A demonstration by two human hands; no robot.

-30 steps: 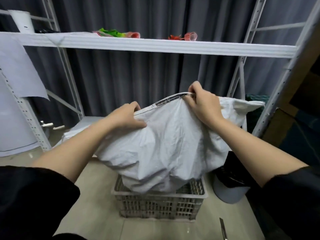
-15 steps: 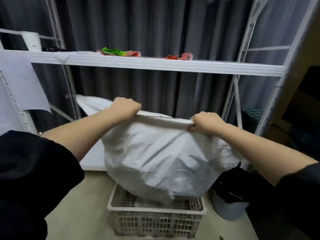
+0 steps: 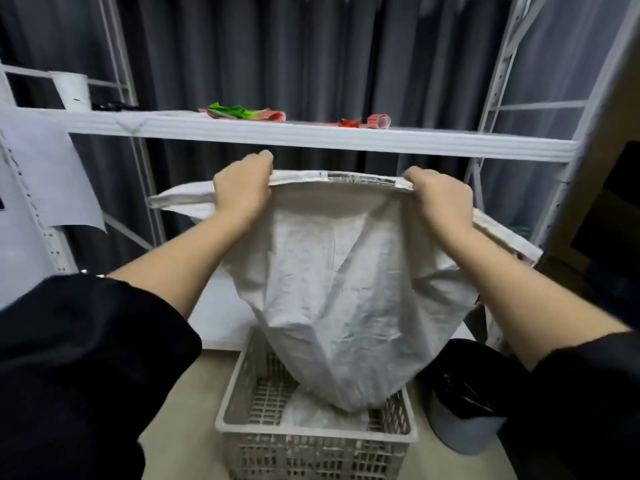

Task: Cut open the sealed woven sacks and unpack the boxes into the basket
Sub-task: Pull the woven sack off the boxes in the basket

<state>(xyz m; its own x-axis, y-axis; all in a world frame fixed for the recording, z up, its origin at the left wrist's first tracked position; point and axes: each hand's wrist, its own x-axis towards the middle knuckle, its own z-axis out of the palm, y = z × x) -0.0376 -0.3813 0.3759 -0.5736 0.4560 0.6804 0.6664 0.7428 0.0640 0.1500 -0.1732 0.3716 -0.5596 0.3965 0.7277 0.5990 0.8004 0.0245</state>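
A white woven sack (image 3: 343,292) hangs in the air above a beige slatted plastic basket (image 3: 313,433) on the floor. My left hand (image 3: 242,188) grips the sack's upper edge on the left, and my right hand (image 3: 441,199) grips the same edge on the right, stretching it flat between them. The sack bulges and narrows toward its bottom, which dips into the basket. White material lies on the basket's floor under the sack. No boxes show; the sack's contents are hidden.
A white metal shelf (image 3: 311,136) crosses just above my hands, carrying green and red scraps (image 3: 242,112) and a white roll (image 3: 72,90). A grey bin with a black liner (image 3: 464,403) stands right of the basket. Dark curtains hang behind.
Both hands have lifted the sack higher and pulled its top edge taut and wider. The sack now hangs longer and narrower, with more of the basket showing beneath it.
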